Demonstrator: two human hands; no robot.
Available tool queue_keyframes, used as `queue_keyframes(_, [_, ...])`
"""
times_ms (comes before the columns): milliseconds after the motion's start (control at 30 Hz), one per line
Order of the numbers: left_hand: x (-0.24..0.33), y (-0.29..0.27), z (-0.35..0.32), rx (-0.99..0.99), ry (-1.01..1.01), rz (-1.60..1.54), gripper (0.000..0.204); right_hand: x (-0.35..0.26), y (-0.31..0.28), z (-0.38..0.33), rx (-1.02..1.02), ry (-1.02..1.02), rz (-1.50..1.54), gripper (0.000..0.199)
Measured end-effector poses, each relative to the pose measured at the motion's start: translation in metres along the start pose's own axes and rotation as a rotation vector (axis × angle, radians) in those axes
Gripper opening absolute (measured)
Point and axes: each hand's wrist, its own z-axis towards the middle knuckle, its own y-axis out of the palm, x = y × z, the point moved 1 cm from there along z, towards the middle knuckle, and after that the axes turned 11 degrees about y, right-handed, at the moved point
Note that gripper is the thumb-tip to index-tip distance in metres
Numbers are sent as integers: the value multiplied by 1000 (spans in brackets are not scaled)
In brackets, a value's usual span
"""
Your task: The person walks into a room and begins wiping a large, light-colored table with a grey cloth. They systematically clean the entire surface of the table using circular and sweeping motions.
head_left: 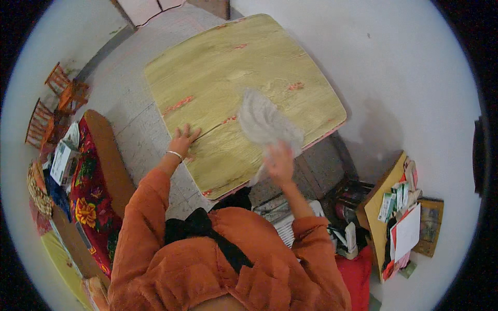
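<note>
A square table [207, 72] with a worn yellow-green top and reddish patches stands in front of me. My left hand [183, 142] rests on its left edge, fingers spread over the top, holding nothing; a pale bracelet circles the wrist. Over the right part of the top lies a crumpled greyish-white cloth [262, 116], slightly blurred. My right hand [279, 161] grips the cloth near the table's near right edge, its fingers smeared by motion. A strip of the cloth hangs toward the near edge below that hand.
Wooden chairs [67, 93] stand at the far left. Nearer on the left is a sofa with a red floral cover [88, 202] and a white box [64, 163]. At right, a small wooden shelf [378, 207] bears boxes and papers beside a white wall [415, 93].
</note>
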Motion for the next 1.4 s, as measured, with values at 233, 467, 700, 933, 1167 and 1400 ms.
queue_keyframes(233, [10,-13,3,-44,-20,54,123,-28,44,92,195,42,-97,54])
queue_keyframes(467, [10,-12,-4,-8,-11,-32,126,-85,31,-35,-293,-310,125,55])
queue_keyframes(700, [5,-6,0,-38,-60,-107,126,-44,27,47,98,198,-120,53])
queue_keyframes(933, [7,-12,-1,-57,-45,-50,122,-130,45,5,-147,-189,-108,52])
queue_keyframes(1167, [3,10,-6,69,-25,-29,115,-18,25,12,-82,-67,-245,51])
queue_keyframes(1400, [12,-9,-7,77,-60,-160,111,-64,81,122,197,-204,-477,52])
